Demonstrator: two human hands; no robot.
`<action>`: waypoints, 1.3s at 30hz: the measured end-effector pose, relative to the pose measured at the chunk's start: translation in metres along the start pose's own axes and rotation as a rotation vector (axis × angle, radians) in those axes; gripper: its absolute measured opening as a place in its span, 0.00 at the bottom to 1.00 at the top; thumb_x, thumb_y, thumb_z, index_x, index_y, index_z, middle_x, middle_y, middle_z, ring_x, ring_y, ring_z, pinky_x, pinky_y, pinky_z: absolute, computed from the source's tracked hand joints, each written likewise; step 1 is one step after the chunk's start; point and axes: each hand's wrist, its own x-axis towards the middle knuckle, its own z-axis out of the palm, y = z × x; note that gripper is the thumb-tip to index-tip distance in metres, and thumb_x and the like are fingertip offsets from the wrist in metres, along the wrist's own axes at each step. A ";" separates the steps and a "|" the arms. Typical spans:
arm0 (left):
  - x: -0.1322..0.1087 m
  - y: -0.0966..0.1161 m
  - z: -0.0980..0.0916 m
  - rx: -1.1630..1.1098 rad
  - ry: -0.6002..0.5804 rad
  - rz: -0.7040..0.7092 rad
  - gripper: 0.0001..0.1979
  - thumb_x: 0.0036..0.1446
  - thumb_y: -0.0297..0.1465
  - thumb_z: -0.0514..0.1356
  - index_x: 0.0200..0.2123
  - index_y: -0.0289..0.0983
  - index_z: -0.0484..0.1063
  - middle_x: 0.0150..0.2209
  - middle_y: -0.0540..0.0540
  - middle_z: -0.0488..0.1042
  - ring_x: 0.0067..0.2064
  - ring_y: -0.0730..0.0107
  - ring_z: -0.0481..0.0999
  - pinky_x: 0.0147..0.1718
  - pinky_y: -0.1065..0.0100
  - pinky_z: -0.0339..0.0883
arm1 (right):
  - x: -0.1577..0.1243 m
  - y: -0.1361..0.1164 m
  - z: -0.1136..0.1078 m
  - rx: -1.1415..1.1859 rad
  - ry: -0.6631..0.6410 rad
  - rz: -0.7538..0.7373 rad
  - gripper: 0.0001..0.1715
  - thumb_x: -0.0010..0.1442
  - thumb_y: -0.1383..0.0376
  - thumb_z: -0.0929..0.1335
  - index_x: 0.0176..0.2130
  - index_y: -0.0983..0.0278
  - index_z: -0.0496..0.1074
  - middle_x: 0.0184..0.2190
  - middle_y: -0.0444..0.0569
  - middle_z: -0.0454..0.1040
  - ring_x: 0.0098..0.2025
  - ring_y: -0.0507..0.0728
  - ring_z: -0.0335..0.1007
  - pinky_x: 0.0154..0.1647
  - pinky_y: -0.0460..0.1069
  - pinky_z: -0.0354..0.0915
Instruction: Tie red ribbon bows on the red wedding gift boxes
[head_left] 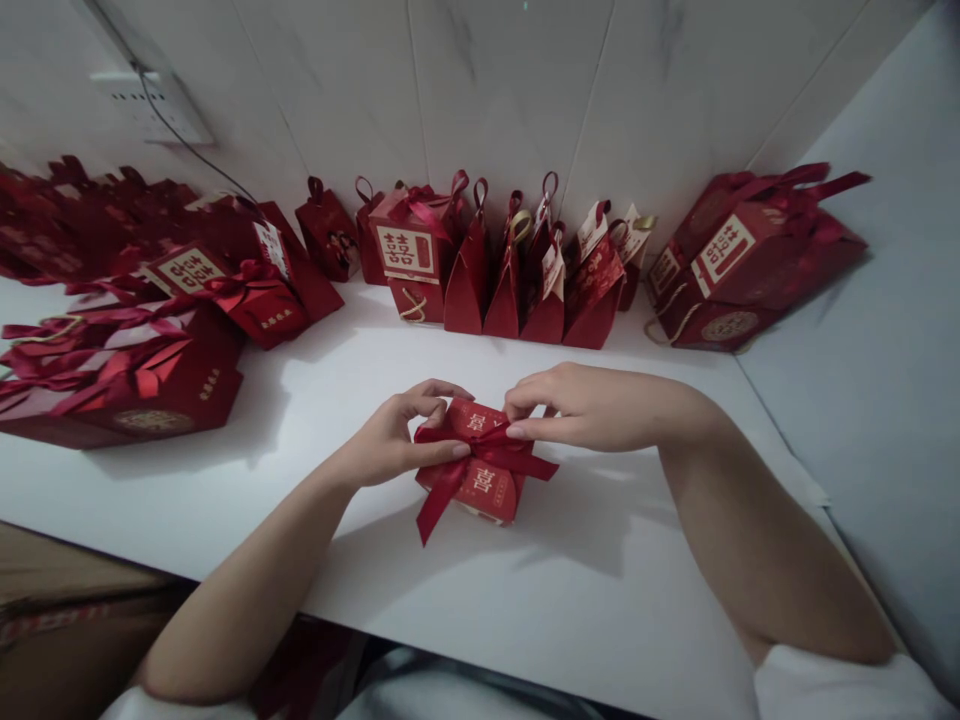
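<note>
A small red gift box (489,486) with gold characters lies on the white table (465,580) in front of me. Dark red ribbon (442,497) is tied across its top in a bow, with one tail hanging over the near left and another pointing right. My left hand (409,430) grips the bow's left side, thumb pressed near the knot and fingers curled behind. From the right, my right hand (559,403) pinches the bow's right loop between thumb and fingers. Part of the box top is hidden under the ribbon and fingers.
Red gift boxes (415,250) and peaked, ribbon-handled boxes (502,285) line the wall. More ribboned boxes (187,365) crowd the left side. A larger red box group (739,265) stands at the right corner. A cable runs from a wall socket (154,105).
</note>
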 end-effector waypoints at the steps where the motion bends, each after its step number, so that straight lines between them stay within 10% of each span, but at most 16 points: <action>1: 0.000 0.001 0.000 -0.013 -0.009 -0.007 0.21 0.53 0.32 0.68 0.22 0.34 0.57 0.54 0.45 0.69 0.51 0.63 0.72 0.52 0.60 0.65 | 0.000 0.001 0.000 0.004 -0.003 -0.001 0.15 0.66 0.58 0.62 0.35 0.62 0.72 0.35 0.47 0.76 0.35 0.55 0.67 0.34 0.48 0.55; 13: 0.000 -0.003 -0.007 -0.179 -0.016 0.092 0.16 0.58 0.35 0.64 0.19 0.36 0.73 0.54 0.44 0.72 0.63 0.54 0.63 0.63 0.53 0.55 | 0.001 0.002 0.002 0.006 0.027 -0.055 0.16 0.67 0.58 0.62 0.41 0.62 0.75 0.42 0.50 0.75 0.42 0.57 0.68 0.42 0.50 0.58; 22: 0.001 0.000 0.003 -0.069 0.205 -0.066 0.27 0.63 0.42 0.57 0.15 0.34 0.71 0.48 0.42 0.76 0.39 0.68 0.74 0.32 0.68 0.65 | 0.000 0.003 0.000 0.012 0.014 -0.051 0.17 0.67 0.56 0.61 0.41 0.62 0.74 0.42 0.50 0.74 0.41 0.57 0.68 0.41 0.51 0.59; 28: -0.001 0.003 -0.001 -0.017 0.283 -0.060 0.29 0.64 0.41 0.56 0.12 0.35 0.67 0.47 0.44 0.77 0.50 0.62 0.73 0.51 0.62 0.62 | -0.003 0.004 -0.002 -0.007 -0.032 -0.054 0.15 0.67 0.57 0.62 0.40 0.62 0.73 0.41 0.50 0.74 0.40 0.57 0.68 0.40 0.50 0.59; 39: -0.002 -0.007 -0.014 -0.270 -0.106 0.149 0.06 0.57 0.33 0.63 0.30 0.38 0.78 0.58 0.41 0.68 0.62 0.51 0.66 0.63 0.48 0.55 | -0.004 0.005 -0.002 -0.035 -0.029 -0.032 0.18 0.67 0.55 0.61 0.39 0.63 0.74 0.39 0.50 0.75 0.38 0.57 0.68 0.37 0.50 0.58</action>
